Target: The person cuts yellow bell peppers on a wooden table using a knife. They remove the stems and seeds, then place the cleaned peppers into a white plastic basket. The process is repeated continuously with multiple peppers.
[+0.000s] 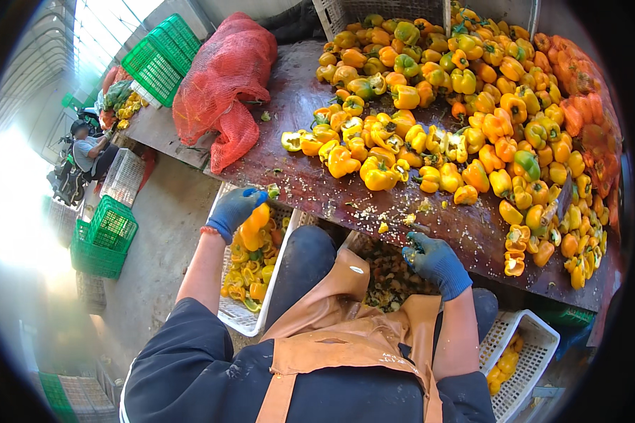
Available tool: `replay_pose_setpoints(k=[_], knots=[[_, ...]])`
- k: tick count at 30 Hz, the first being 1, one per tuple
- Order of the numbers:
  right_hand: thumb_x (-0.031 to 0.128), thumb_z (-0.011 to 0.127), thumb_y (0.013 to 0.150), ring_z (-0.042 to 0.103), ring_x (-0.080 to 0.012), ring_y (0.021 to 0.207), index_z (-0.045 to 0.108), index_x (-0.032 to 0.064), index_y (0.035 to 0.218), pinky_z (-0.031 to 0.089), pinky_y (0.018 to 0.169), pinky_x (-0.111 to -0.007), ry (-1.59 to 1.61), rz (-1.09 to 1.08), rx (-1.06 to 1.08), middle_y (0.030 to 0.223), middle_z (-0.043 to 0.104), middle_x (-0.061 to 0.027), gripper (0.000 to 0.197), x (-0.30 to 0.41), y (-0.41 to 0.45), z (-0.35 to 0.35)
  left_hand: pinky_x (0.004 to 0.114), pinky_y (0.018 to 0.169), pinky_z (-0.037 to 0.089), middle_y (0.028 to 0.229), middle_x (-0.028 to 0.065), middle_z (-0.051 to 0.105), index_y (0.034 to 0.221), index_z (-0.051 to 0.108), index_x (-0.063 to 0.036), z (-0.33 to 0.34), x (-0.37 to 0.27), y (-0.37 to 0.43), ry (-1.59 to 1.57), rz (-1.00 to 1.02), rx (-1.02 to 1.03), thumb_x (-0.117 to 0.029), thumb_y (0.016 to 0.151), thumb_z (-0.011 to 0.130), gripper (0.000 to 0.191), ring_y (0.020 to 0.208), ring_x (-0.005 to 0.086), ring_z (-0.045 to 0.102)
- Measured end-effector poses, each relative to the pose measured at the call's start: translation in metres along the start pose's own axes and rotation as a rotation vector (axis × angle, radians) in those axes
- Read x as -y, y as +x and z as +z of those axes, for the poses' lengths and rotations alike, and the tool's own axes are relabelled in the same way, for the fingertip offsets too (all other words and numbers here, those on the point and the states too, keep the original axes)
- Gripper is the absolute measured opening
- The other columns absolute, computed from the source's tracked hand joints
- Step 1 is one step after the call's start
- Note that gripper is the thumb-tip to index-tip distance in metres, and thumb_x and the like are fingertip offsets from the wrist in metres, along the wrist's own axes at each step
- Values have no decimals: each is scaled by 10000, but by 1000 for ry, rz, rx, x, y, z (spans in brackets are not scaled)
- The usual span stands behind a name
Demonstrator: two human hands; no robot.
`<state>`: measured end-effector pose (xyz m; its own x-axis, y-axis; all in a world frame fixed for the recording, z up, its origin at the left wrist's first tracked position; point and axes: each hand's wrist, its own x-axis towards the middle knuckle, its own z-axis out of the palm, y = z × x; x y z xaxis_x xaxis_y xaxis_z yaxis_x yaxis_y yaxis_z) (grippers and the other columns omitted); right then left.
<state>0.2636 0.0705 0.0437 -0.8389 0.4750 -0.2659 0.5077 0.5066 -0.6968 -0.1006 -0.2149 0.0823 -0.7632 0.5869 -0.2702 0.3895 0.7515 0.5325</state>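
Note:
My left hand, in a blue work glove, holds a yellow-orange bell pepper by its upper end. Beneath it stands a white plastic crate with cut yellow peppers inside. Beside the table's front edge is my right hand, gloved too, its fingers bent; whether they grip something small is unclear. Below that hand, a container of dark pepper scraps shows between my knees. Halved and whole peppers lie ahead on the dark red table, amid scattered seeds.
A knife rests among peppers at right. Red mesh sacks flank the pile. Another white crate with peppers stands low at right. Green crates are on the floor at left. A person sits farther back.

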Motion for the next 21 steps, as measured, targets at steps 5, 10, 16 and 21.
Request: replay_pose_setpoints(k=[5,10,16,21], knots=[[334,634,882,630,-414,1051,615,11,1238,502,921,-457,23,6,65,1094,656,-272,482,3,15,6,408,881,503,1025,180,674,1042,684,-46,29,12,62,219,312,-419,-218,821,657,282,941,366,631],[346,634,873,635,-404,1048,635,19,1210,503,919,-454,13,66,47,1095,660,-265,469,-16,23,17,441,1119,351,1403,197,503,1326,571,-149,86,-3,172,366,277,-429,-248,809,668,535,1307,380,456],[345,635,865,639,-403,1045,646,23,1196,500,927,-457,-77,99,23,1085,668,-257,461,-28,27,27,465,1004,444,1352,155,550,1238,620,-169,99,7,232,391,130,-505,-224,812,660,432,1159,368,572],[259,649,874,681,-354,942,638,-8,1200,541,832,-410,103,47,33,1053,689,-229,422,-18,36,29,399,841,540,1151,143,669,1181,616,-34,64,52,217,-331,-53,-435,-147,867,649,336,965,293,676]])
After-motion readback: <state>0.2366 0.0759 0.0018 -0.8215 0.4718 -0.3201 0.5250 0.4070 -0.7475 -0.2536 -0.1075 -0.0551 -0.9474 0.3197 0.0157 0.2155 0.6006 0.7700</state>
